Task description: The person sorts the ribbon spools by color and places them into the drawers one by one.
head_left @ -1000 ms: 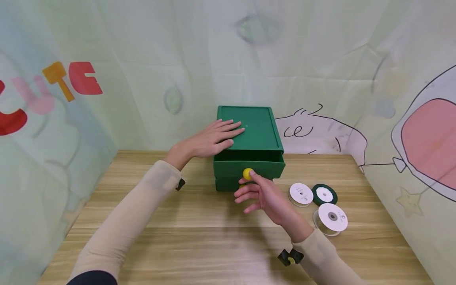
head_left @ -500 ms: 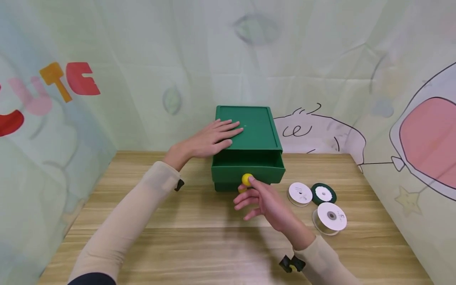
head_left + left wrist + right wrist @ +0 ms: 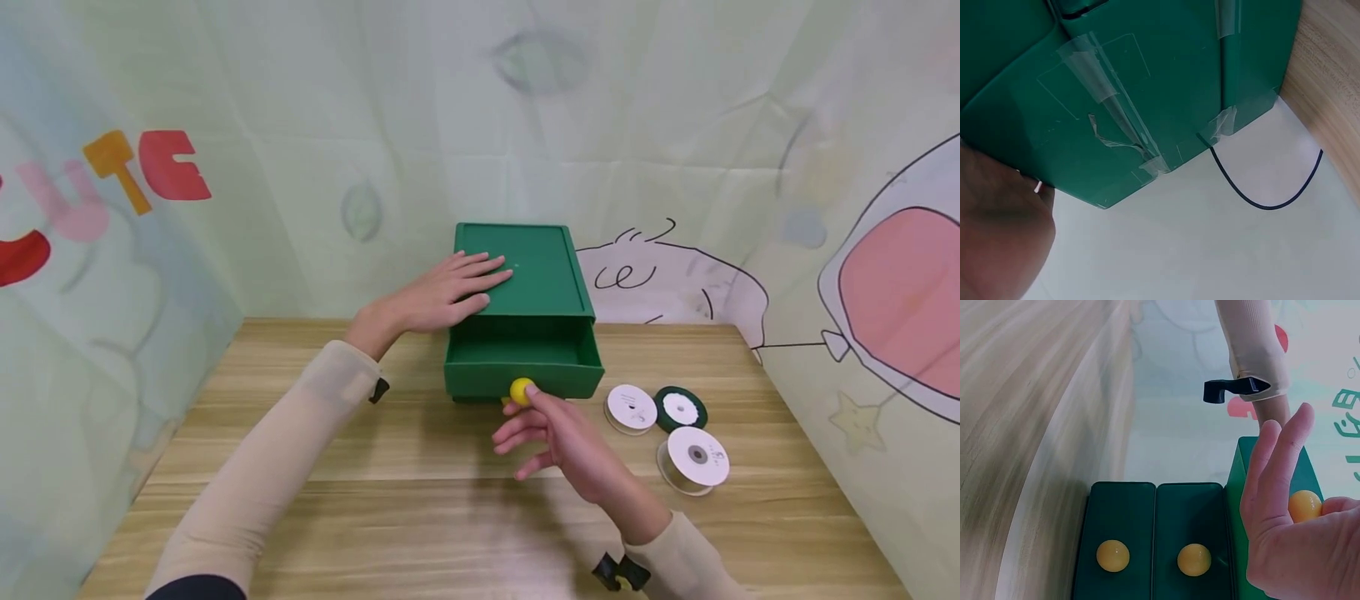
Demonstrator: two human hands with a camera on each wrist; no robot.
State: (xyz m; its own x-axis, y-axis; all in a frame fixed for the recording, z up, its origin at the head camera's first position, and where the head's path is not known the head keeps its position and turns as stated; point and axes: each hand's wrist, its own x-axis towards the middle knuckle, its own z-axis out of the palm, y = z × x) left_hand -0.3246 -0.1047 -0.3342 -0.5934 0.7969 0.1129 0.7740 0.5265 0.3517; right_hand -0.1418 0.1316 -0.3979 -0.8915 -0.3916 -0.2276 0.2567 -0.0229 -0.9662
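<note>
A green drawer cabinet (image 3: 551, 271) stands at the back of the table. Its top drawer (image 3: 480, 380) is pulled out, showing the bare green inside. My left hand (image 3: 453, 293) lies flat on the cabinet's top with fingers spread. Thumb and index of my right hand (image 3: 573, 437) pinch the drawer's round yellow knob (image 3: 520, 389), the other fingers extended. Below it, in the right wrist view, two lower drawers sit closed, each with a yellow knob (image 3: 1194, 559). Strips of clear tape (image 3: 1116, 100) run along the cabinet's side in the left wrist view.
Right of the cabinet lie a white ribbon spool (image 3: 631, 408), a dark green ribbon spool (image 3: 681, 408) and a larger white spool (image 3: 696, 460). A printed curtain (image 3: 300, 167) hangs behind and beside the wooden table (image 3: 360, 517).
The top drawer has slid further out toward me, with my right hand moving along on its knob. My left hand has stayed on the cabinet's top.
</note>
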